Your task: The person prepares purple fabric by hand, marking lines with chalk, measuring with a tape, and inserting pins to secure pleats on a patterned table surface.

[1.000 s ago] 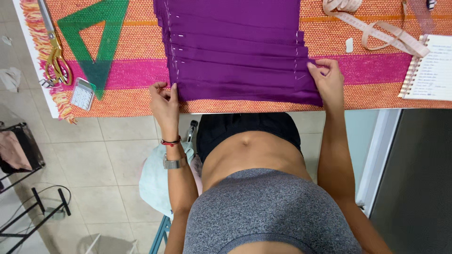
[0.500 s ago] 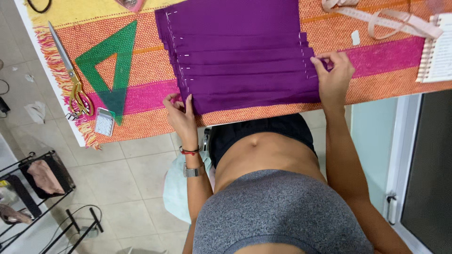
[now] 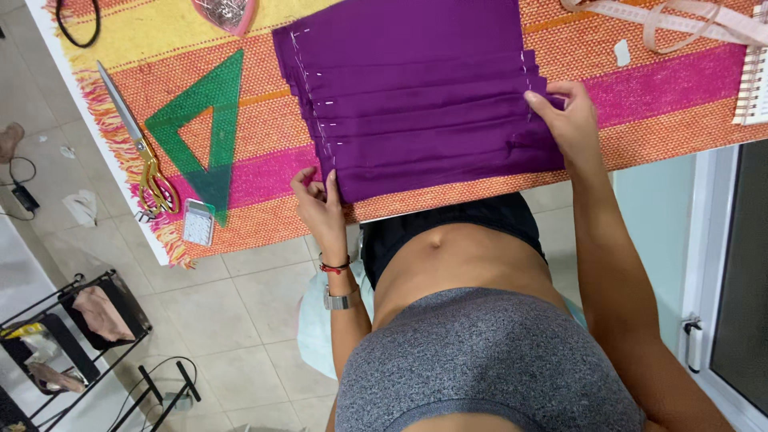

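We see the purple pleated fabric (image 3: 416, 96) lying flat on the striped woven cloth (image 3: 664, 104) that covers the tabletop, in the upper middle of the frame, its folds running across and held by rows of pins along both side edges. Our left hand (image 3: 320, 200) sits at the lower left corner of the fabric, fingers curled and pinching the edge of the lowest fold; the grip is nearly closed on the cloth. Our right hand (image 3: 568, 120) rests at the right edge, fingertips pressed onto one of the middle folds, the hand mostly flat and only lightly closed, so we cannot tell whether it pinches the fabric or merely holds it down. We judge the work in hand to be setting and evening out the pleats, with both edges being lined up. The next move seems to call for keeping each fold taut and parallel between the hands while it is fixed. To the left of the fabric lie a green set square (image 3: 204, 128) and gold-handled scissors (image 3: 140, 156); a measuring tape (image 3: 688, 20) curls at the upper right.
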